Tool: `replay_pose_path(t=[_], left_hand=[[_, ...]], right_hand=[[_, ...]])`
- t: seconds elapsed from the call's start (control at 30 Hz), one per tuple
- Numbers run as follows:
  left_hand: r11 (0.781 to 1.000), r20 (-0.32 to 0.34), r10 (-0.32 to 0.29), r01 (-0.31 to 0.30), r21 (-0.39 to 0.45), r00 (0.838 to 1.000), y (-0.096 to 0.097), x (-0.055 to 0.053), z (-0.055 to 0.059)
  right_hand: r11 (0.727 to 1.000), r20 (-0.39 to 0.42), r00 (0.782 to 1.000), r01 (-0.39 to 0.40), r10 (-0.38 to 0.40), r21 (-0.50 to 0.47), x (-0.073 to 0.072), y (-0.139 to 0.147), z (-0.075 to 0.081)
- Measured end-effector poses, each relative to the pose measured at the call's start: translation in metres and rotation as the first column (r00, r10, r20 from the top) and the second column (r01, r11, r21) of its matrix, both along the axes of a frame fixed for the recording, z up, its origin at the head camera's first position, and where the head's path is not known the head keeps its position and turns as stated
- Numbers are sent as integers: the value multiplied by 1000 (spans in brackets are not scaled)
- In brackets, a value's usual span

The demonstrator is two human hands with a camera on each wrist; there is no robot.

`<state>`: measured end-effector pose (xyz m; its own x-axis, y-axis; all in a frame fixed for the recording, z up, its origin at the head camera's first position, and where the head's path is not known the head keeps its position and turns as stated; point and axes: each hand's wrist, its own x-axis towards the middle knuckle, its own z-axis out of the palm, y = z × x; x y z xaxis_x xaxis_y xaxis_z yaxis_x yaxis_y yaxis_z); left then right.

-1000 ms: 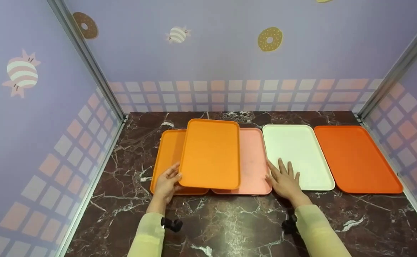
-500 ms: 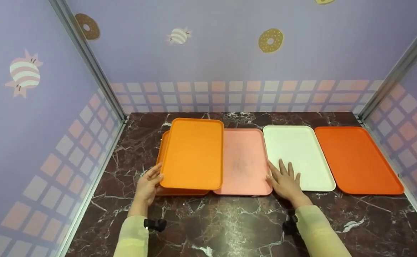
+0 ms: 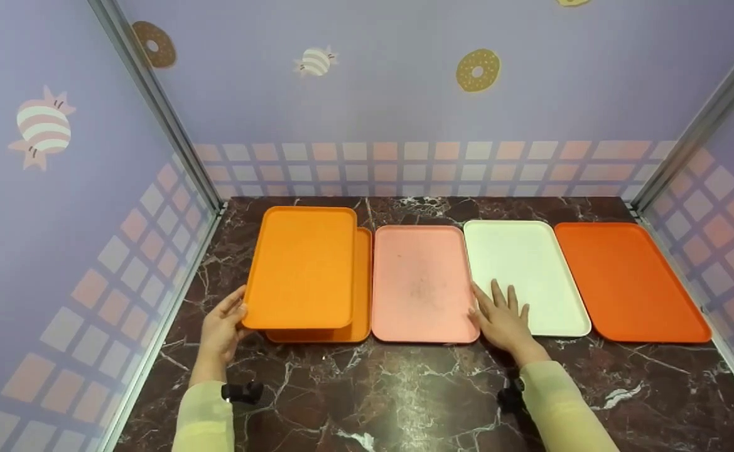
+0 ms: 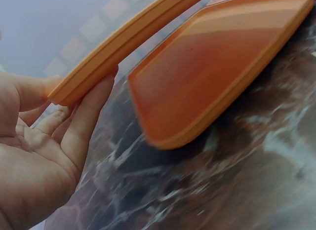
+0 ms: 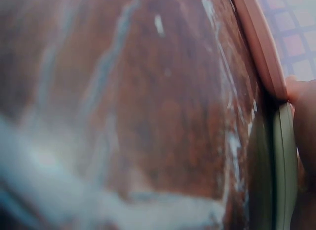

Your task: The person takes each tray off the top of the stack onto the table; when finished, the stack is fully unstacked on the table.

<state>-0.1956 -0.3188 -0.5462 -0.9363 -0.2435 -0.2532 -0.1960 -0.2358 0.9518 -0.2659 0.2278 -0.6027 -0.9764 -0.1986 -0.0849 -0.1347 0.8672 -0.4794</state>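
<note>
My left hand (image 3: 221, 326) pinches the near left corner of a light orange tray (image 3: 304, 267), thumb on top and fingers beneath. In the left wrist view this raised tray (image 4: 128, 35) hangs above a second light orange tray (image 4: 197, 77) lying on the marble-patterned table. From the head view the raised one covers most of the lower tray (image 3: 361, 289), whose right strip and front edge show. My right hand (image 3: 501, 320) rests with spread fingers on the white tray (image 3: 530, 263), its thumb side over the right edge of the pink tray (image 3: 420, 289).
A red-orange tray (image 3: 630, 282) lies at the right end of the row, beside the white one. Dark marbled tabletop (image 3: 404, 395) runs along the front. Purple printed walls (image 3: 392, 100) enclose the back and both sides.
The left hand has carried the raised light orange tray leftward, from over the pink tray to over the lower orange one, uncovering the pink tray. The right hand has stayed in place.
</note>
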Motion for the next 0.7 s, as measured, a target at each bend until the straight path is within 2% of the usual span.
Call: replay_pose_path(t=[0.37,0.57,0.7], left_hand=[[990,-16,131,-130,49,991,-34,14,-5],[972,4,225,-225,67,974,-48,19,-3],[950,24,286,-286,121,958,-57,22,0]], right_hand=[[1000,-14,1000,3,-3,3,0,1,-2],[1000,-10,1000,3,-3,-1,0,0,-2],[1000,5,1000,3,-3,-1,0,0,-1]])
